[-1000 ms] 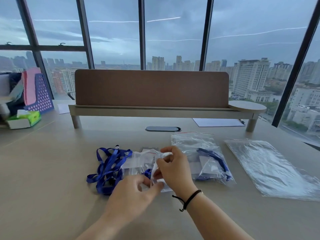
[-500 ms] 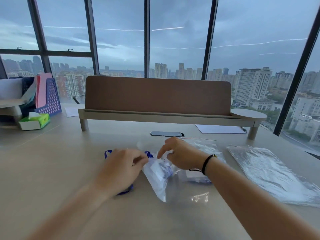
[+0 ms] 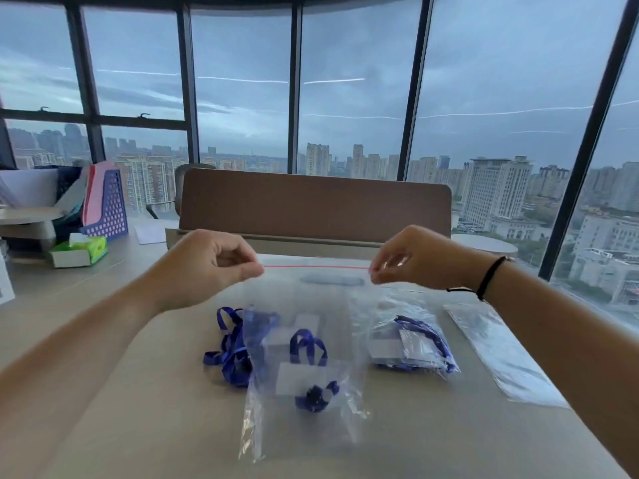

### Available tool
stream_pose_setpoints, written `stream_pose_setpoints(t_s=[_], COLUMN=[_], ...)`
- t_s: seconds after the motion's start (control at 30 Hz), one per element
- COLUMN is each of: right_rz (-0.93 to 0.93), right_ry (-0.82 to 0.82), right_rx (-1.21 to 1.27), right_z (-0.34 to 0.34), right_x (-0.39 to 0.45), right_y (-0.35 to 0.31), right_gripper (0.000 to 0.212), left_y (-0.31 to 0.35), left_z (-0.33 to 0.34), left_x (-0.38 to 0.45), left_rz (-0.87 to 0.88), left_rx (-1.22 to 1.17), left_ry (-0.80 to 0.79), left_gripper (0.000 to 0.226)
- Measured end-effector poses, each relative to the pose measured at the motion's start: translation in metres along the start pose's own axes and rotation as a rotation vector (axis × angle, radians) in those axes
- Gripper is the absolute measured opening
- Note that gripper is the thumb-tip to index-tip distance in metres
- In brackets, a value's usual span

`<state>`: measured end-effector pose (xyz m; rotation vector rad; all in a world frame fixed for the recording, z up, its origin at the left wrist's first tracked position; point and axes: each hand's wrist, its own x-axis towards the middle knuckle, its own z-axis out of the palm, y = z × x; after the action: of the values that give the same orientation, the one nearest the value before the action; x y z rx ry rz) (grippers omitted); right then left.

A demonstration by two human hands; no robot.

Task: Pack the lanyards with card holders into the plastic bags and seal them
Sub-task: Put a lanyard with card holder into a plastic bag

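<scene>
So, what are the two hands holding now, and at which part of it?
A clear plastic bag with a lanyard inside. Left hand and right hand each pinch one end of its red-lined top edge, so it hangs.

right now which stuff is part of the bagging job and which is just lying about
Job:
held bag with lanyard
left hand
right hand
loose lanyards
packed bag
empty bags

Lying about:
tissue box
file rack
paper

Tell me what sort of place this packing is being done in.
Probably a high-rise office: a pale wooden desk with a brown felt divider screen, a blue perforated plastic file holder, and floor-to-ceiling windows overlooking city towers.
</scene>
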<state>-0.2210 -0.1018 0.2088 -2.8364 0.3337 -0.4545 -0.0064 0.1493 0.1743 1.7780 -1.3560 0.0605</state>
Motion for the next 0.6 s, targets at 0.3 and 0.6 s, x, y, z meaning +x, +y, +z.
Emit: stream_pose_setpoints(t_s=[0.3,0.6], right_rz=[-0.015,0.025], right_ry=[0.332,0.432], right_rx=[0.758,0.873], right_z=[-0.032,-0.030], right_x=[-0.028,-0.039], right_y=[-0.030,-0.046], right_gripper=[0.035,0.041], left_y=[0.038,0.074], left_z=[-0.020,-0.022], left_x=[-0.001,0.012], left_rz=[-0.037,0.039], left_rx=[-0.456,0.057], left_ry=[0.181,-0.026], left_gripper=[0.029,0.028])
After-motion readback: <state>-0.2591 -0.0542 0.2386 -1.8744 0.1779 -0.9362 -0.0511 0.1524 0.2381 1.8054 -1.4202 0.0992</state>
